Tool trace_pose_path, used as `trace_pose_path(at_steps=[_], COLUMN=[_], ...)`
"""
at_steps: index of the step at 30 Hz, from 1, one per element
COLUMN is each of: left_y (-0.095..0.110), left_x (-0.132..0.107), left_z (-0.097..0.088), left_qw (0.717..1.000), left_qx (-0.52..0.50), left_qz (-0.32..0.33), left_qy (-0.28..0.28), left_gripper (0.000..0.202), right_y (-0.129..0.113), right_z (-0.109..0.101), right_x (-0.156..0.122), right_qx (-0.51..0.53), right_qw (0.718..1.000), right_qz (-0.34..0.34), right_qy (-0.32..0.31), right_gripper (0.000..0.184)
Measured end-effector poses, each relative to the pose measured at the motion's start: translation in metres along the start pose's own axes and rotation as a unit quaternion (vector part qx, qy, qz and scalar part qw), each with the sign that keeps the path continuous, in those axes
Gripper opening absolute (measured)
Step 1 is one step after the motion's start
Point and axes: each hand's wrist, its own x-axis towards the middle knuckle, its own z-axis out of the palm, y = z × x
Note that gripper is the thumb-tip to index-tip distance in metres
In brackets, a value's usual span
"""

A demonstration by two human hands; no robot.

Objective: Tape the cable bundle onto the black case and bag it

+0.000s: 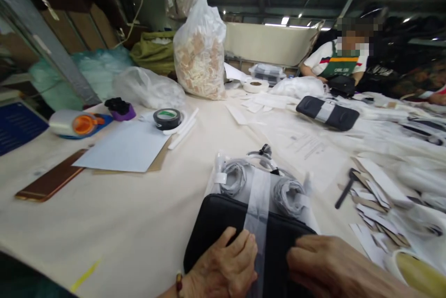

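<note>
A black zip case (223,223) lies on the table in front of me, with a strip of clear tape (259,209) running across it. Beyond it sits a clear bag of grey rolled items (265,186), joined to the case by the tape. My left hand (223,265) rests flat on the case with fingers pressed on the tape's left side. My right hand (324,261) lies on the case's right part, fingers curled against it. Neither hand grips anything I can make out.
A black tape roll (167,118), white paper on a clipboard (125,147), a tape dispenser (78,123) and a big bag of tan pieces (200,51) are on the left. Paper strips (376,200) lie right. Another black case (327,112) and a seated person (343,56) are far right.
</note>
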Motion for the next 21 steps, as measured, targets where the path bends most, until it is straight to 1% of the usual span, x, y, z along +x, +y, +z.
trace_pose_path(at_steps=[2, 3, 5, 8, 12, 14, 18, 21], left_y=[0.0, 0.0, -0.001, -0.001, -0.001, 0.0, 0.0, -0.001], left_x=[-0.001, -0.002, -0.002, -0.002, -0.002, -0.002, -0.003, -0.002], left_z=[0.003, 0.005, 0.008, 0.01, 0.014, 0.016, 0.018, 0.017], left_qw=[1.0, 1.0, 1.0, 0.999, 0.997, 0.996, 0.995, 0.995], left_qx=[0.003, 0.003, 0.002, 0.005, 0.009, 0.018, 0.03, 0.031], left_qz=[0.005, 0.008, 0.014, 0.014, 0.003, 0.002, -0.002, 0.004], left_qy=[0.014, 0.017, 0.021, 0.034, 0.072, 0.086, 0.099, 0.097], left_gripper=[0.023, 0.022, 0.02, 0.018, 0.019, 0.02, 0.021, 0.021], right_y=[-0.007, -0.006, 0.002, 0.013, 0.012, 0.008, 0.002, 0.002], right_z=[-0.018, -0.021, -0.02, -0.012, -0.009, -0.01, -0.012, -0.012], right_x=[0.032, 0.044, 0.06, 0.071, 0.079, 0.084, 0.093, 0.096], right_qx=[-0.043, -0.069, -0.118, -0.177, -0.212, -0.217, -0.242, -0.228], right_qw=[0.998, 0.997, 0.992, 0.983, 0.975, 0.974, 0.965, 0.966], right_qz=[-0.012, -0.009, -0.009, -0.023, -0.037, -0.015, 0.085, 0.112], right_qy=[-0.034, -0.039, -0.042, -0.046, -0.046, -0.054, -0.054, -0.043], right_gripper=[0.023, 0.021, 0.018, 0.017, 0.019, 0.021, 0.018, 0.014])
